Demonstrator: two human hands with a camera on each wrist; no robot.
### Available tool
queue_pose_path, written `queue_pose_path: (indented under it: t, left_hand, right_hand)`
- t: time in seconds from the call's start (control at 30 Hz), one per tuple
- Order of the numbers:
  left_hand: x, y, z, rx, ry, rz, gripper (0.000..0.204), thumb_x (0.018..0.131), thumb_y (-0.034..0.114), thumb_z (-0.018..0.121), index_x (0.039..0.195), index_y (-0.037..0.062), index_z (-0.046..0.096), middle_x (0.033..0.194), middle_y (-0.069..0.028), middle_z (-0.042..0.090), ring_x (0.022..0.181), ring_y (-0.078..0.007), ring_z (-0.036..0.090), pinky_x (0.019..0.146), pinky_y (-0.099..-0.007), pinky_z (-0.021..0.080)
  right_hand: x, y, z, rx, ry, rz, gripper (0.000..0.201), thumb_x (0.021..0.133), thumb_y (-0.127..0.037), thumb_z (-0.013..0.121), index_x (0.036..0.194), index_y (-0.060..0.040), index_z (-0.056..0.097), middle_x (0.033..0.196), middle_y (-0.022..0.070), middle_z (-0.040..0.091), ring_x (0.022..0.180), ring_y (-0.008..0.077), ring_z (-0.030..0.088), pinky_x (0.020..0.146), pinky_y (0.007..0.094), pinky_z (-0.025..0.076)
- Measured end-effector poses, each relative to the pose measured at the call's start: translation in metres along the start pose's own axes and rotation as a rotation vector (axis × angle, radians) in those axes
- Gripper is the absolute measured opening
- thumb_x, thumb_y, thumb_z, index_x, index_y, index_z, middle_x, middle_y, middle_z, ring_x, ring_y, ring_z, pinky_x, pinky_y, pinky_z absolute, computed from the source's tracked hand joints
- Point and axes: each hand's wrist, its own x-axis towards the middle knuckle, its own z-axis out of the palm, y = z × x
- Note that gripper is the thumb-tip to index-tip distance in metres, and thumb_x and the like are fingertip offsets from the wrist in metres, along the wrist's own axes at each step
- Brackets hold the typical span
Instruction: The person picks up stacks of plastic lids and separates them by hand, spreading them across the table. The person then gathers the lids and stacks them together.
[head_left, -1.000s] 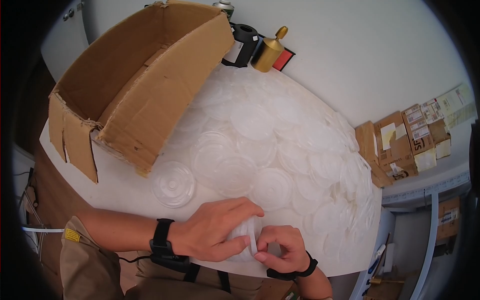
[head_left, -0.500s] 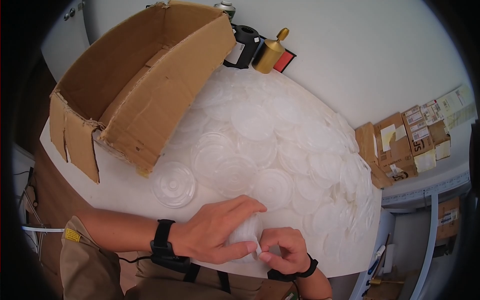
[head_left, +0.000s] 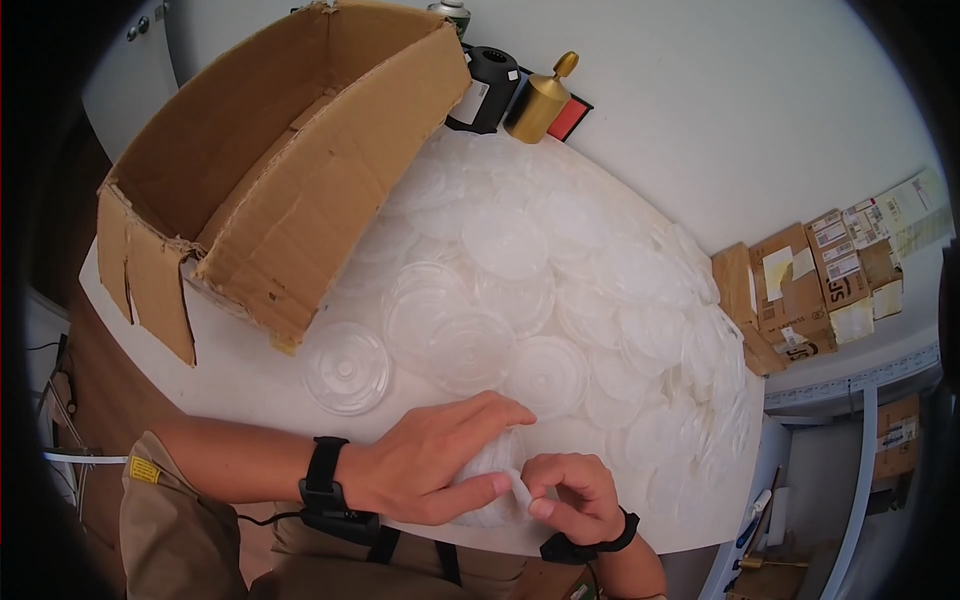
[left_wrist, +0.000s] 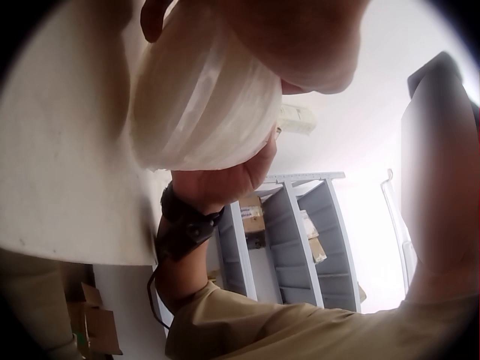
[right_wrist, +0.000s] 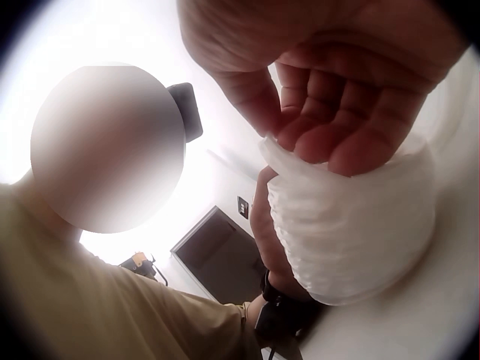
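Note:
Near the table's front edge, my left hand (head_left: 430, 462) grips a thick stack of translucent round plastic lids (head_left: 490, 465) lying on its side, thumb in front and fingers over the top. At the stack's right end my right hand (head_left: 580, 495) pinches the rim of the end lid between thumb and fingertips. In the right wrist view the layered rims of the stack (right_wrist: 360, 232) show below my right hand's curled fingers (right_wrist: 352, 146). The left wrist view has the stack (left_wrist: 202, 97) between both hands. A single lid (head_left: 346, 368) lies flat just beyond my left hand.
A wide heap of loose lids (head_left: 600, 290) covers the table's middle and right. An open cardboard box (head_left: 300, 200) stands at the left. A gold canister (head_left: 538, 108) and a black cylindrical device (head_left: 484, 92) stand at the back. Cartons (head_left: 800, 285) are stacked at the right.
My right hand has shifted slightly right, and the lid rim it pinches now tilts away from the stack's end. The left hand stays nearly still around the stack.

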Motion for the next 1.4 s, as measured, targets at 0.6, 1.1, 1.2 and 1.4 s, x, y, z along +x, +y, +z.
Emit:
queue_pose_path:
  t: [0.6, 1.1, 1.2, 1.4]
  left_hand:
    - [0.000, 0.002, 0.001, 0.018, -0.009, -0.022, 0.065, 0.077, 0.014, 0.066, 0.136, -0.0052, 0.048, 0.126, -0.0235, 0.057, 0.111, -0.0409, 0.060, 0.093, -0.0418, 0.051]
    - [0.000, 0.002, 0.007, 0.017, 0.030, 0.036, 0.067, 0.069, 0.011, 0.065, 0.132, -0.0058, 0.051, 0.117, -0.0238, 0.060, 0.103, -0.0410, 0.062, 0.089, -0.0405, 0.052]
    - [0.001, 0.003, 0.006, 0.015, 0.027, 0.031, 0.068, 0.068, 0.011, 0.064, 0.133, -0.0056, 0.050, 0.116, -0.0239, 0.059, 0.102, -0.0413, 0.062, 0.088, -0.0406, 0.052]
    - [0.001, 0.001, 0.008, 0.024, 0.042, 0.066, 0.062, 0.074, 0.014, 0.066, 0.131, -0.0021, 0.049, 0.113, -0.0216, 0.059, 0.100, -0.0413, 0.061, 0.083, -0.0422, 0.051]
  right_hand:
    - [0.007, -0.001, 0.003, -0.093, 0.055, -0.076, 0.012, 0.083, -0.004, 0.074, 0.083, -0.0024, 0.062, 0.074, 0.0056, 0.062, 0.063, 0.0193, 0.058, 0.059, 0.0288, 0.046]
    - [0.015, -0.010, 0.021, -0.356, 0.095, -0.057, 0.007, 0.087, -0.003, 0.072, 0.086, -0.0023, 0.066, 0.071, 0.0064, 0.065, 0.055, 0.0159, 0.062, 0.052, 0.0274, 0.048]
    - [0.015, -0.010, 0.021, -0.321, 0.101, -0.005, 0.007, 0.088, -0.003, 0.072, 0.087, -0.0020, 0.066, 0.072, 0.0059, 0.066, 0.056, 0.0142, 0.061, 0.054, 0.0264, 0.049]
    - [0.012, -0.010, 0.018, -0.259, 0.088, 0.043, 0.007, 0.085, -0.002, 0.073, 0.086, -0.0014, 0.066, 0.072, 0.0039, 0.066, 0.060, 0.0117, 0.060, 0.057, 0.0247, 0.048]
